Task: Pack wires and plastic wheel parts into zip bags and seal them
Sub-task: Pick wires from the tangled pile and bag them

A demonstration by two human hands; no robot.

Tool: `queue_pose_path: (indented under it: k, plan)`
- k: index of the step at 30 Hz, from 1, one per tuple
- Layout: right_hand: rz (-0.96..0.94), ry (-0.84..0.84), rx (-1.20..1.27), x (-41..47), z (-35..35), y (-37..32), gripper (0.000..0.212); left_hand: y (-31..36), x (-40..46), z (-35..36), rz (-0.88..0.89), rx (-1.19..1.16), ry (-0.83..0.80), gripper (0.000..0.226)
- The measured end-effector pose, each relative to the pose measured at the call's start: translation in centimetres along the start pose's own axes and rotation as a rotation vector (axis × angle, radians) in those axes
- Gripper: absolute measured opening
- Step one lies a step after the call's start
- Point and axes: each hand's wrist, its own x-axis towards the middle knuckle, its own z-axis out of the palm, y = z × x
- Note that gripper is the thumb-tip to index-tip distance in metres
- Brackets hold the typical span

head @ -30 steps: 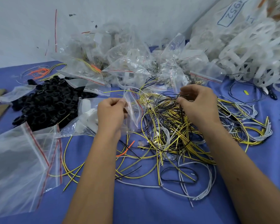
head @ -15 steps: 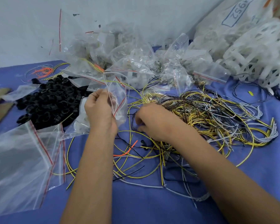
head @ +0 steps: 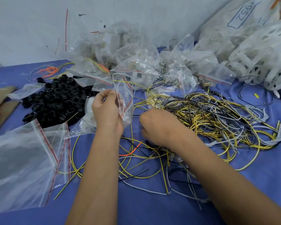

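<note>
Clear bag (head: 126,101) at frame centre stays pinched in the left hand (head: 106,111), wires (head: 209,117) crowding its right edge, where the right hand (head: 157,127) stays fisted, contents unseen.

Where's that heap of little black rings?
In the head view, the black ring pile lies on the blue table, left of the left hand holding a small zip bag.

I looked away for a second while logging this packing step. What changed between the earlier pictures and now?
The right hand dropped from the top of the wire pile to its near left edge, fingers curled among the wires. The left hand lifted the small zip bag slightly, still pinching it. The black rings and empty bags stayed put.
</note>
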Motion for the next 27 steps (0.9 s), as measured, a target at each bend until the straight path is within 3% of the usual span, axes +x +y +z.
queue_pose_path:
  k: [2, 4, 6, 9, 12, 18, 22, 25, 27]
  plan:
    - [0.035, -0.008, 0.020, -0.3, -0.3, 0.9, 0.022, 0.0, 0.1, 0.0, -0.009, -0.005, -0.004, 0.022]
    - [0.069, -0.007, 0.086, -0.4, -0.7, 2.1, 0.009, 0.0, 0.0, 0.1, -0.019, 0.005, -0.007, 0.023]
    - [0.092, -0.010, 0.185, -0.7, -1.1, 3.0, 0.018, 0.0, 0.0, 0.1, -0.022, 0.022, -0.007, 0.022]
    - [0.091, 0.026, 0.239, -1.0, -2.0, 4.0, 0.015, -0.2, 0.1, 0.0, -0.002, 0.063, -0.019, 0.021]
    - [0.140, 0.147, 0.341, -1.5, -3.4, 5.4, 0.013, -0.7, 0.3, -0.2, 0.031, 0.137, -0.067, 0.016]
    - [0.290, 0.578, 0.544, -2.8, -6.6, 8.7, 0.011, -1.5, 0.2, -0.3, -0.030, 0.250, -0.201, 0.011]
    - [0.207, 0.748, 1.160, -2.8, -6.9, 8.8, 0.019, -2.5, -0.4, -0.2, -0.056, 0.521, -0.323, 0.018]
    - [0.201, 0.710, 1.602, -2.3, -5.8, 8.0, 0.020, -3.5, -1.2, 0.0, 0.004, 0.779, -0.406, 0.022]
    - [0.286, 0.663, 1.703, -1.9, -4.5, 7.5, 0.019, -4.0, -1.6, 0.4, 0.091, 0.902, -0.399, 0.021]
